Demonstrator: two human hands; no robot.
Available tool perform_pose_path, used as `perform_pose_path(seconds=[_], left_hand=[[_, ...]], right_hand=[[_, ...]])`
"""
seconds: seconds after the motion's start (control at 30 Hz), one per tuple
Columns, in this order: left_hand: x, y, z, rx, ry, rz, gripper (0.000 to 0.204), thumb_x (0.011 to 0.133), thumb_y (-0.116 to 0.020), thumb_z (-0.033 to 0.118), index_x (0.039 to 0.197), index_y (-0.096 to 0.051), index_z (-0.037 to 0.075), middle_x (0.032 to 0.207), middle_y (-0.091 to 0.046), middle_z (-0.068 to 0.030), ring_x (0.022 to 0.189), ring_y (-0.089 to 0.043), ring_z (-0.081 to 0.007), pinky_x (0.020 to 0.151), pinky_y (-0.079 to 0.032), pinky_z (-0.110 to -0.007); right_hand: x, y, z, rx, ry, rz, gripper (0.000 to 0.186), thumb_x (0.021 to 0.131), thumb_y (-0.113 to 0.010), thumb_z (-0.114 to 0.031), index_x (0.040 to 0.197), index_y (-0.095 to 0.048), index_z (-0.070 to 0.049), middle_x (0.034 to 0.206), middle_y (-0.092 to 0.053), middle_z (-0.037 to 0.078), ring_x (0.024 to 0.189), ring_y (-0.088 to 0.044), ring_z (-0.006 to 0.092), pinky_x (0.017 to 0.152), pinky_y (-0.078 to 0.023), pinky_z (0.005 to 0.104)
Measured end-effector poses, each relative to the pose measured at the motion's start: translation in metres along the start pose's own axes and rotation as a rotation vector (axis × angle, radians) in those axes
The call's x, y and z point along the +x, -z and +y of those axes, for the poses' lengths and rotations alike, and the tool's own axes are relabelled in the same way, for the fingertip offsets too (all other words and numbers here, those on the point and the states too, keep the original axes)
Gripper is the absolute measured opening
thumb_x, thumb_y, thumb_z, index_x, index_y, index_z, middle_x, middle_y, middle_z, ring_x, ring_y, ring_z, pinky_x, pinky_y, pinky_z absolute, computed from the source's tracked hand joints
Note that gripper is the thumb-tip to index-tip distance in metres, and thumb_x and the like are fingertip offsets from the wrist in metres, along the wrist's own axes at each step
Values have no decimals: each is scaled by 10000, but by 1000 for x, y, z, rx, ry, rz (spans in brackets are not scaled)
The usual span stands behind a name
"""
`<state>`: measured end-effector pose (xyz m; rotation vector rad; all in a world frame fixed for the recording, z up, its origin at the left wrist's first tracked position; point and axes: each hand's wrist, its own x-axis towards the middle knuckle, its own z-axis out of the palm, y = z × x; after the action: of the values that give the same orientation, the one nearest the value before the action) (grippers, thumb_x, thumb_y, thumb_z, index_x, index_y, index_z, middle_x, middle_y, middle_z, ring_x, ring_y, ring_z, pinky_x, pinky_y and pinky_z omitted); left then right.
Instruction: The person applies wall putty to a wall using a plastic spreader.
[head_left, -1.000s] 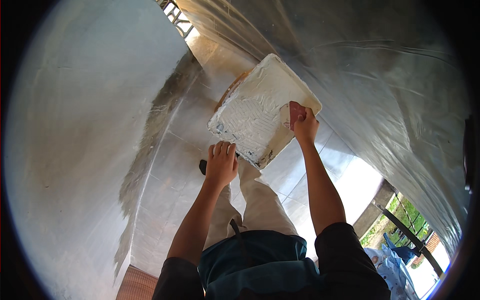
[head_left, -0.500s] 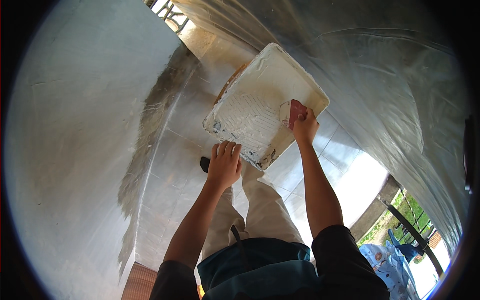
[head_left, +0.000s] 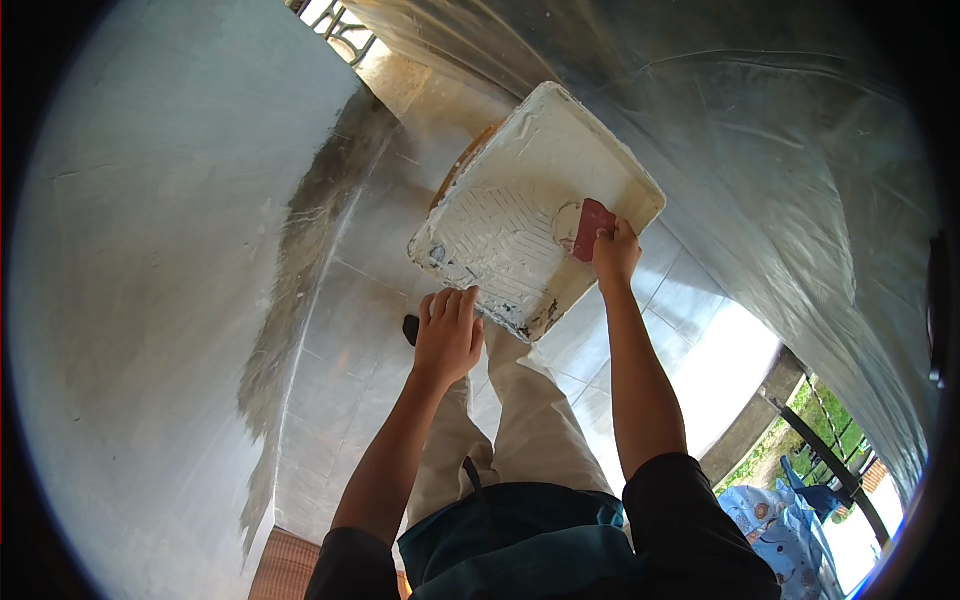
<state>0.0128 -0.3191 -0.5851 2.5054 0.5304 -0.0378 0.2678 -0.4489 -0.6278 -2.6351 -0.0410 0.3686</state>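
A white paint tray (head_left: 535, 165) with a ribbed floor, coated in thick white paste, is tilted in front of me. My right hand (head_left: 617, 252) is closed on a red scraper (head_left: 595, 228) at the tray's right side. The scraper's end, smeared with off-white paste, is over the tray floor. My left hand (head_left: 448, 330) is at the tray's near left edge, its index fingertip by the rim. Its fingers are loosely bent and slightly apart, with nothing visible in them. The thumb is partly hidden.
A pale wall (head_left: 170, 260) with a dark unpainted strip (head_left: 310, 200) rises on the left. Clear plastic sheeting (head_left: 780, 170) hangs at the right. An orange-brown rounded thing (head_left: 462, 165) shows behind the tray. Grey floor tiles (head_left: 340, 330) lie below, and a blue patterned cloth (head_left: 765, 520) is at lower right.
The tray and the scraper appear slightly further right. My right hand has shifted a little with the scraper, and the left hand's fingers are a touch further from the tray.
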Motion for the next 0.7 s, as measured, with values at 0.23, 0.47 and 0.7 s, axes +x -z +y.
perform_pose_path(seconds=[0.23, 0.47, 0.7], left_hand=[[-8, 4, -12, -1, 10, -15, 568, 831, -630, 145, 1341, -414, 21, 1156, -552, -127, 1168, -498, -293, 1045, -319, -497], [-15, 4, -21, 15, 47, -8, 571, 834, -628, 145, 1348, -410, 23, 1166, -551, -131, 1173, -496, -294, 1049, -310, -509], [-14, 22, -28, 12, 75, -2, 547, 838, -615, 148, 1334, -423, 20, 1178, -549, -143, 1193, -487, -307, 1057, -305, -515]], right_hand=[[-9, -25, -9, 90, -26, -21, 291, 781, -667, -123, 1057, -664, -29, 953, -701, 194, 921, -666, 395, 833, -512, 461], [-18, -38, -27, 180, -125, -97, 206, 827, -651, -112, 1010, -672, -21, 887, -695, 126, 838, -662, 282, 790, -492, 354], [-31, -51, -31, 999, -258, -413, 249, 862, -614, -38, 1107, -619, 6, 949, -672, 78, 873, -637, 190, 780, -491, 326]])
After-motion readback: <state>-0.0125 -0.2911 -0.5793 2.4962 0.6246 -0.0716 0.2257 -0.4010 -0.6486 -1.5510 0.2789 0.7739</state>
